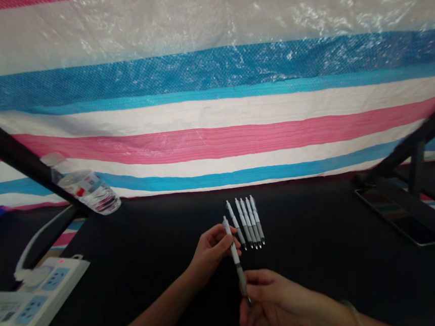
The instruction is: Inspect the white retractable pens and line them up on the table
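Between my two hands is a white click pen (234, 253) with a grey grip, its button end pointing away from me and its tip toward me. My left hand (214, 244) pinches the upper barrel between thumb and fingers. Lower down, my right hand (269, 298) is closed on the grey grip near the tip. Just beyond them, several similar white pens (250, 222) lie side by side on the black table (154, 270), their tips toward me. The leftmost of these pens (235, 225) lies slightly apart from the others.
A white power strip (42, 295) with a plugged-in cable sits at the left. Behind it a clear water bottle (90, 189) leans near a black bar (19, 160). A phone (399, 215) lies at the right. A striped plastic sheet (216, 143) hangs behind the table.
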Tool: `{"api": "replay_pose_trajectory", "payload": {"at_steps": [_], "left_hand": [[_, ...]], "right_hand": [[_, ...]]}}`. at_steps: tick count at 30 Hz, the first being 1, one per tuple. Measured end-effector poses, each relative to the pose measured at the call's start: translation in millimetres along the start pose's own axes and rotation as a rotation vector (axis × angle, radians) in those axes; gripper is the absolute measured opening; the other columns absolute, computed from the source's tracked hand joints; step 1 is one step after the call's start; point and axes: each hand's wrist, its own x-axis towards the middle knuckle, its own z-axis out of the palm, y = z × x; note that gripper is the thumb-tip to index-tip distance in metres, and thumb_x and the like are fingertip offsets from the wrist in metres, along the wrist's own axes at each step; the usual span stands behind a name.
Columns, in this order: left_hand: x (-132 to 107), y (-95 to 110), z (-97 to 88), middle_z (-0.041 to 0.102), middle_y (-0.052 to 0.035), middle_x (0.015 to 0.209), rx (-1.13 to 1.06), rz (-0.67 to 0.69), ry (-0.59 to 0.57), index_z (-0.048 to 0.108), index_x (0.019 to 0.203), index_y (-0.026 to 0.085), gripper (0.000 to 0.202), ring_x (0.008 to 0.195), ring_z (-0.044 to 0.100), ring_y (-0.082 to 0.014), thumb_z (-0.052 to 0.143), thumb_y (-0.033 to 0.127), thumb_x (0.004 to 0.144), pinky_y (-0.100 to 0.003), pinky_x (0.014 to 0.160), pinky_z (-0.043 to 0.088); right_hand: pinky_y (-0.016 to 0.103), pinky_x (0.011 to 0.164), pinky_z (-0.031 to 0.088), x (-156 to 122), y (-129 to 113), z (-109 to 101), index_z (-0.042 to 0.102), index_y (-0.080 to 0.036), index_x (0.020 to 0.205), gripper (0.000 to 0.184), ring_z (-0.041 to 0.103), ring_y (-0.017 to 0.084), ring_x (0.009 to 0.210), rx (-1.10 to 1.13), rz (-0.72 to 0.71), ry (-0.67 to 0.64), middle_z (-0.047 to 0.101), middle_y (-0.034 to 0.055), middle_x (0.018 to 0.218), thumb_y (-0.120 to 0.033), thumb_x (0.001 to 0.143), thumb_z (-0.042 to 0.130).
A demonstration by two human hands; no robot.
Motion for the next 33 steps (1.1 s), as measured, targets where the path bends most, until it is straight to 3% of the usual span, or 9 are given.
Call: {"api": "replay_pose_trajectory", "payload": {"at_steps": [3,9,12,17,29,33], "left_hand": [[0,0,0.1,0.072,-0.0047,0.073,-0.001,0.001,0.012,0.070,0.094,0.014,0.031,0.064,0.068,-0.0159,0.081,0.038,0.077,-0.025,0.061,0.054],[1,-1,-0.7,0.071,-0.0040,0.073,-0.039,0.014,0.005,0.069,0.093,0.014,0.031,0.062,0.068,-0.0148,0.082,0.036,0.076,-0.025,0.061,0.053],[0,0,-0.1,0.072,-0.0044,0.072,-0.016,0.011,-0.006,0.068,0.091,0.013,0.033,0.060,0.068,-0.0152,0.082,0.038,0.076,-0.025,0.059,0.053],[-1,1,2.7,0.071,-0.0033,0.068,0.011,0.020,0.017,0.067,0.086,0.014,0.036,0.058,0.066,-0.0148,0.084,0.041,0.072,-0.025,0.058,0.052],[12,11,-5.4,0.068,0.0005,0.067,-0.188,0.142,0.237,0.066,0.083,0.014,0.037,0.061,0.062,-0.0105,0.089,0.038,0.066,-0.021,0.062,0.052],[14,13,-8.1,0.068,0.0000,0.068,-0.217,0.138,0.243,0.067,0.083,0.014,0.037,0.061,0.062,-0.0099,0.090,0.037,0.066,-0.021,0.063,0.052]], "right_hand": [[0.022,0.058,0.047,0,1,-3,0.049,-0.017,0.098,0.037,0.075,0.020,0.066,-0.018,0.012,-0.015,0.075,0.0077,0.078,-0.041,0.085,0.074],[0.028,0.069,0.054,-1,1,-2,0.059,-0.009,0.108,0.039,0.077,0.023,0.079,-0.017,0.005,-0.020,0.076,0.0134,0.088,-0.043,0.090,0.067],[0.022,0.056,0.052,1,2,-5,0.058,-0.010,0.099,0.037,0.076,0.020,0.066,-0.041,0.025,-0.041,0.076,0.0127,0.084,-0.043,0.085,0.072],[0.013,0.038,0.037,2,0,-7,0.047,-0.018,0.095,0.045,0.060,0.010,0.035,-0.122,0.093,-0.090,0.074,0.0051,0.066,-0.045,0.076,0.078],[0.012,0.033,0.038,-5,-7,4,0.051,-0.018,0.093,0.047,0.056,0.010,0.034,-0.231,0.177,-0.006,0.069,0.0008,0.051,-0.037,0.063,0.082],[0.013,0.032,0.038,-5,-9,5,0.051,-0.018,0.090,0.047,0.055,0.010,0.031,-0.235,0.183,-0.013,0.068,0.0007,0.050,-0.038,0.062,0.082]]}}
